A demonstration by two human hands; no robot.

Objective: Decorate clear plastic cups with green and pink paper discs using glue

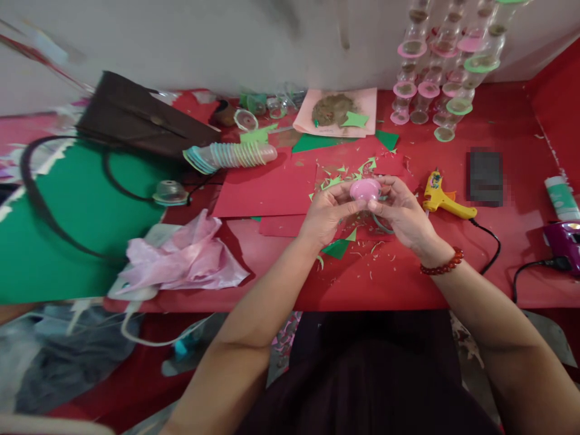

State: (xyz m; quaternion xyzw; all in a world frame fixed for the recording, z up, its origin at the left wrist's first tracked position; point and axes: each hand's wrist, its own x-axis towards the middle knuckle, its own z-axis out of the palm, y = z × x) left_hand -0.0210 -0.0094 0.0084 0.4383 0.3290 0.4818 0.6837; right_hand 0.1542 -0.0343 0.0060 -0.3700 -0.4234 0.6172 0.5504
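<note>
A small clear plastic cup with a pink round top is held between my two hands above the red table. My left hand grips its left side, thumb along the near edge. From the right, my right hand closes its fingers and thumb on the same cup. Part of the cup is hidden by the fingers. Below the hands a pale green ring-like edge shows; I cannot tell what it belongs to. Green paper scraps lie around and behind the hands on red paper sheets.
To the right lie a yellow glue gun with a black cord and a blurred dark block. Joined clear cups stand at the back right. Brown grains lie on pink paper. Nested cups, a dark bag and pink cloth sit left.
</note>
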